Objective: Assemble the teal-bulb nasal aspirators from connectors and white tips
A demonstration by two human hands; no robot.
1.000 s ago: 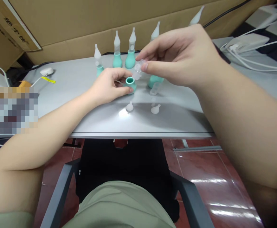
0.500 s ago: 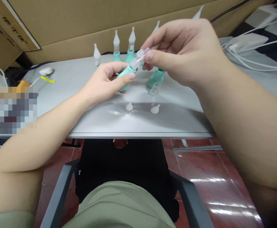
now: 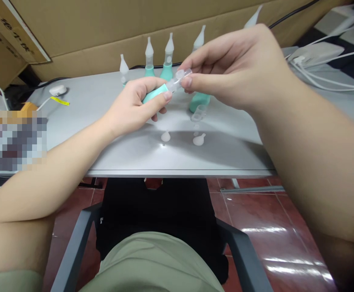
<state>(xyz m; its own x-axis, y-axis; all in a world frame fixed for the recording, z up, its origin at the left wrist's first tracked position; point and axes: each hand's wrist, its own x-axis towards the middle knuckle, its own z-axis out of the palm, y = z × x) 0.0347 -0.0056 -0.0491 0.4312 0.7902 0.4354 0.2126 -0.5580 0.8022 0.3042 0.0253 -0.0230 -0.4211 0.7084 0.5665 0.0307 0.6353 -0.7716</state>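
A teal bulb [image 3: 155, 93] lies in my left hand [image 3: 139, 103], its open end tilted up to the right. My right hand [image 3: 225, 71] pinches a clear tube piece [image 3: 177, 80] whose lower end meets the bulb's mouth. Below my right hand another teal bulb [image 3: 199, 103] stands on the table, with a loose clear tube [image 3: 199, 113] in front of it. Nearer the front edge lie two white tips [image 3: 165, 136] [image 3: 199, 140] and a small clear part [image 3: 196, 129].
Several assembled bulbs with white tips [image 3: 149, 56] stand along the back of the grey table [image 3: 119, 158], before a cardboard wall [image 3: 104, 28]. White cables [image 3: 319, 79] lie at right, and a white plug [image 3: 58, 90] at left.
The teal bulb has turned slightly in my left hand, now lying flatter. My right hand has lowered a little with the clear tube piece, which is less steeply tilted.
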